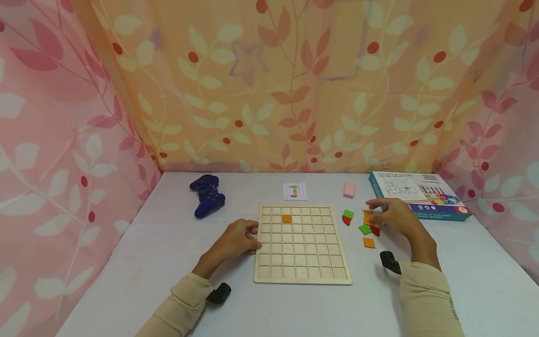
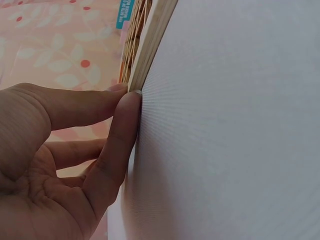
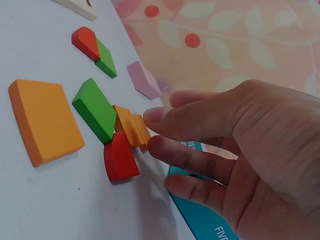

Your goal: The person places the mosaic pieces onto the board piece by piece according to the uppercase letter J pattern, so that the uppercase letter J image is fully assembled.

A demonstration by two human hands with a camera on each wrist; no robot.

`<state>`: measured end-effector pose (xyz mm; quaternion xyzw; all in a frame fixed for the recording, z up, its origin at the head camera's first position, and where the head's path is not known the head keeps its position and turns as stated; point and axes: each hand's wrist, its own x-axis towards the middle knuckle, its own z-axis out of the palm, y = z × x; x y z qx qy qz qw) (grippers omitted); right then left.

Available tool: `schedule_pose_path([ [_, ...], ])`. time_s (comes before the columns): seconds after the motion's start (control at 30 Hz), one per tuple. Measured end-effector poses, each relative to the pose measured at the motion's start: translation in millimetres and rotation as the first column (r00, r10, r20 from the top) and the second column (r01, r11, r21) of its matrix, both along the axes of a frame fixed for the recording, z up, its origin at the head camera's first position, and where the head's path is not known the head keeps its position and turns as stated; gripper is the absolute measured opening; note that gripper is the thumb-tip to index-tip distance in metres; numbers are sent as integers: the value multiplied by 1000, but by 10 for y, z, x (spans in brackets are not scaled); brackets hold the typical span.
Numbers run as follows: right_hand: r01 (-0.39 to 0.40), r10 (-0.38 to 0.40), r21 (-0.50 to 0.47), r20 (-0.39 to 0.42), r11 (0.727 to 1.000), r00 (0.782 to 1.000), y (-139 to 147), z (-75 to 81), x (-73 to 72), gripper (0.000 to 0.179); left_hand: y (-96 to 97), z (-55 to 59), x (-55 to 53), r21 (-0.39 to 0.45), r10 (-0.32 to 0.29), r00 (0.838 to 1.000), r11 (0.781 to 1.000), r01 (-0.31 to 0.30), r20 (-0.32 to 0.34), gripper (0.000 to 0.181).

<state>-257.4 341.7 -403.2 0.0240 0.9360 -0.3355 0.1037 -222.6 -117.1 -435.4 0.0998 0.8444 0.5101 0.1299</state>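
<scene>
My left hand (image 1: 237,238) is at the left edge of a square-gridded wooden board (image 1: 302,283), and in the left wrist view its fingertips (image 2: 131,97) pinch the board's edge (image 2: 150,47). One orange square tile (image 1: 287,218) lies in an upper cell of the grid. Over on the right, my right hand (image 1: 396,216) hovers by two orange tiles (image 3: 127,125), its fingertips right beside them and slightly apart. Nearby lie a green tile (image 3: 95,111), a red curved tile (image 3: 120,157) and a separate orange square (image 3: 47,120).
Another red tile (image 1: 346,220) and green tile (image 1: 348,214) lie right of the board. Behind it are a small printed pattern card (image 1: 301,191) and a pink block (image 1: 349,190). A blue game controller (image 1: 207,195) sits back left, a flat box (image 1: 421,194) back right.
</scene>
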Motion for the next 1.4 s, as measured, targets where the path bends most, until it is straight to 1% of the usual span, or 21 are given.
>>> schedule_pose_path([
  [0.1,-3,3,6,15,1000,1000,-1,-15,-7,57,-2,-4,1,0,2,1000,1000,-2,2,65],
  [0.3,9,-8,-15,56,1000,998,-26,-42,-9,55,-6,-8,3,0,7,1000,1000,-7,8,65],
  [0.5,12,-12,9,42,1000,999,-26,-77,-15,52,-9,-7,6,3,4,1000,1000,-4,6,64],
  [0.67,22,-23,27,36,999,999,-27,-73,-7,53,-9,-17,0,2,2,1000,1000,-2,4,64],
  [1.0,26,-27,38,21,999,999,-28,-95,-9,49,0,-10,-1,2,0,1000,1000,0,4,64],
  [1.13,13,-13,43,-6,999,1000,-42,-65,0,49,2,-16,-4,-1,-3,1000,1000,3,-2,64],
  [1.27,-1,2,23,-43,1000,999,-90,-11,2,50,-3,-8,3,-5,-11,1000,1000,11,-9,64],
  [1.4,-49,48,-1,-83,999,995,-158,21,-22,52,-11,-3,7,-7,-18,1000,1000,18,-10,64],
])
